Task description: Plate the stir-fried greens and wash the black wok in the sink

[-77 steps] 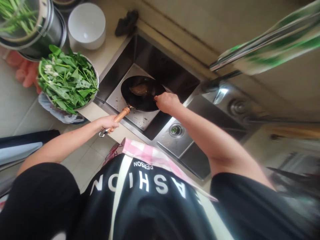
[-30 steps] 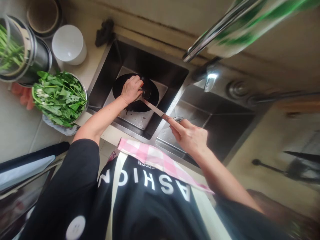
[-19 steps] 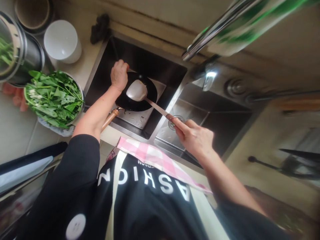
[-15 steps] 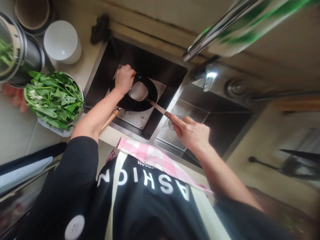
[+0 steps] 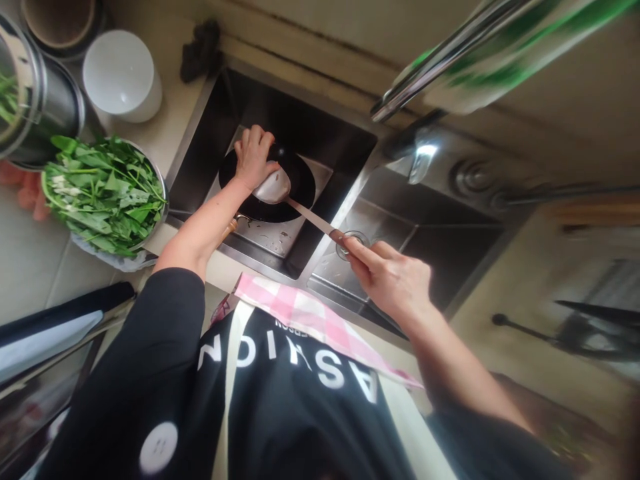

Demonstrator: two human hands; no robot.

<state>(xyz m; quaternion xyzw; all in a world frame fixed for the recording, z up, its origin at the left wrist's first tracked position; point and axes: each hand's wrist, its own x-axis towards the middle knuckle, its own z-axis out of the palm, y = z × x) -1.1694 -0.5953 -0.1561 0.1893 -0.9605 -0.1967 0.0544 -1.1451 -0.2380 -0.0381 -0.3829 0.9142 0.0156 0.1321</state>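
Observation:
A black wok (image 5: 300, 183) sits in the left basin of a steel sink (image 5: 210, 133). My right hand (image 5: 393, 280) holds the handle end of a metal spatula (image 5: 274, 189), whose wide blade lies over the wok. My left hand (image 5: 253, 157) rests on the blade's far edge, fingers curled over it; whether it holds a cloth or sponge is hidden. The wok's wooden handle (image 5: 230, 229) pokes out under my left forearm.
A metal bowl of green leafy vegetables (image 5: 103, 193) stands on the counter to the left, with a white bowl (image 5: 121, 77) and a steel pot (image 5: 35, 100) behind it. A dark rag (image 5: 200, 50) lies at the sink's back corner. The faucet (image 5: 417, 157) and drain (image 5: 350, 238) are right.
My left hand let go of the wok handle and moved onto the spatula blade. My right hand left the wok and took the spatula's handle. Over the last half second the left hand shifted slightly over the blade.

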